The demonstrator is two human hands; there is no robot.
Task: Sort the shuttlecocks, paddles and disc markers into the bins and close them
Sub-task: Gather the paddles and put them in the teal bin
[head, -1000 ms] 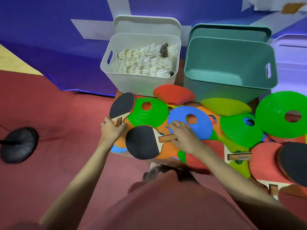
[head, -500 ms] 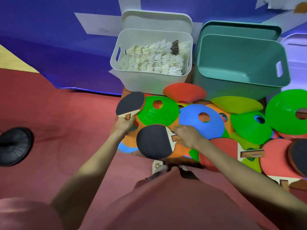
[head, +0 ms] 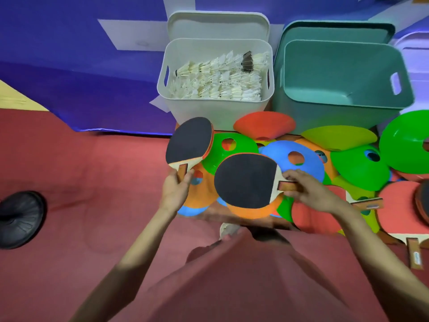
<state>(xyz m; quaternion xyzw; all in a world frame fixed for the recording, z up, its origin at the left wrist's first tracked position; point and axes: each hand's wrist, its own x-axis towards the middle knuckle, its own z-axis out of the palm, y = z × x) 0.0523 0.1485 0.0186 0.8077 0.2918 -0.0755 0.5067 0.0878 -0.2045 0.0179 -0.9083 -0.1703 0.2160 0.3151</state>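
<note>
My left hand point(head: 175, 190) grips the handle of a black-faced paddle point(head: 189, 141) at the table's left end. My right hand point(head: 310, 190) grips the handle of a second black-faced paddle point(head: 246, 181), held flat over the disc markers. Coloured disc markers cover the low table: green point(head: 228, 151), blue point(head: 299, 163), orange point(head: 202, 191), red point(head: 263, 125). The white bin point(head: 216, 112) at the back holds many shuttlecocks point(head: 220, 80). Beside it stands a teal bin point(head: 341, 98), its inside bare. More paddles point(head: 399, 212) lie at the right.
Both bins' lids point(head: 218, 24) lean upright behind them against a blue wall. A lilac bin point(head: 415, 56) shows at the far right edge. A black round base point(head: 19, 219) sits on the red floor at left. My red-clad knee fills the foreground.
Both paddles have risen off the disc pile, each held by its handle in one of my hands. The view has moved closer to the table.
</note>
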